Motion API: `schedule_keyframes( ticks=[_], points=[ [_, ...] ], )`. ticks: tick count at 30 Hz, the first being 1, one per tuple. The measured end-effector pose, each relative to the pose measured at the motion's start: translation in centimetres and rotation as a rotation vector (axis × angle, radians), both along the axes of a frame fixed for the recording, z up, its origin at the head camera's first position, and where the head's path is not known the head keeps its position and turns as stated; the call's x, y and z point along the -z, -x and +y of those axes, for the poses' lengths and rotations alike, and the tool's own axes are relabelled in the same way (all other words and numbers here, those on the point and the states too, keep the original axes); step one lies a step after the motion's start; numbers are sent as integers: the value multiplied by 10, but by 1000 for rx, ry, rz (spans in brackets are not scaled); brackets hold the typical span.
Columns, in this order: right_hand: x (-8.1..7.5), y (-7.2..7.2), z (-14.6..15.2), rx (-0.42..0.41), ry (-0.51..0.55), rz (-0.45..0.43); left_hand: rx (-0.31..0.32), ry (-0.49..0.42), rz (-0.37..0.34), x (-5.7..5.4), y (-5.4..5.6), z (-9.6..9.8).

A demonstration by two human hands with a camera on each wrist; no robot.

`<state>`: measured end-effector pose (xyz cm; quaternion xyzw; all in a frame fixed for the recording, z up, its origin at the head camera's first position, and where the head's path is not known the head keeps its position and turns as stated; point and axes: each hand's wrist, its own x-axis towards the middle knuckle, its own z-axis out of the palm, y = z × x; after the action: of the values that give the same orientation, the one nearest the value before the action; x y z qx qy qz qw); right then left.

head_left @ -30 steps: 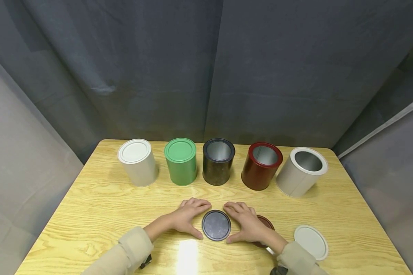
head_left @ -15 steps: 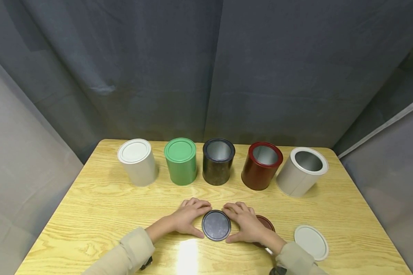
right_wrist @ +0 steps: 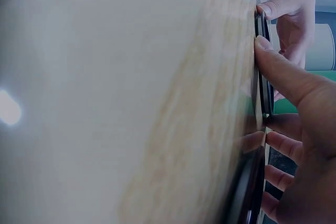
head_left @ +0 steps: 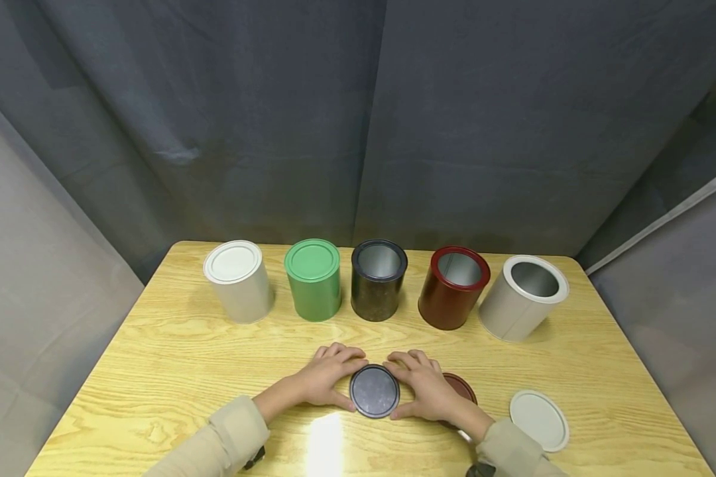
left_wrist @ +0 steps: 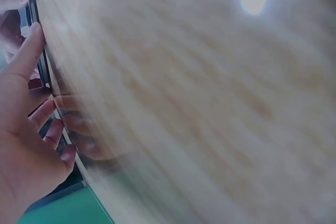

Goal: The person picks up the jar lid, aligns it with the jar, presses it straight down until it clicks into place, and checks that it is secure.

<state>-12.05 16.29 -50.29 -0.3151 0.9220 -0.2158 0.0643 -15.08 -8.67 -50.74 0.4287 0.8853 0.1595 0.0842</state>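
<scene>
A black round lid (head_left: 374, 391) lies flat on the wooden table between both hands. My left hand (head_left: 328, 379) holds its left side, thumb at the near edge and index finger at the far edge. On the opposite side my right hand (head_left: 425, 389) grips the rim the same way. Both wrist views show the lid edge-on, with thumb tips against its rim. Beyond it stands a black can (head_left: 377, 298), its top uncovered. Partly hidden under my right hand and wrist is a dark red lid (head_left: 462, 387).
At the back stand a lidded white can (head_left: 244, 298), a lidded green can (head_left: 314, 298), an uncovered dark red can (head_left: 447, 305) and an uncovered off-white can (head_left: 510, 315). An off-white lid (head_left: 539, 421) lies right of my right forearm. Grey curtains (head_left: 358, 119) surround the table (head_left: 185, 371).
Both hands have closed in slightly on the black lid until their fingers meet its rim. The lid has shifted a touch to the left. The cans have not moved.
</scene>
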Motion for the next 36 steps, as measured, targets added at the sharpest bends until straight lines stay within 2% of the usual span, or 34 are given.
schedule_keyframes(
  ticks=[14, 22, 36],
  points=[
    [1, 2, -1, 25, 23, -25, 16, -8, -14, -2, 2, -1],
    [0, 2, 1, 15, 60, -41, 14, -5, -46, -4, 2, -1],
    [-3, 2, 3, -20, 163, -93, 24, -85, -107, -7, 2, -6]
  ],
)
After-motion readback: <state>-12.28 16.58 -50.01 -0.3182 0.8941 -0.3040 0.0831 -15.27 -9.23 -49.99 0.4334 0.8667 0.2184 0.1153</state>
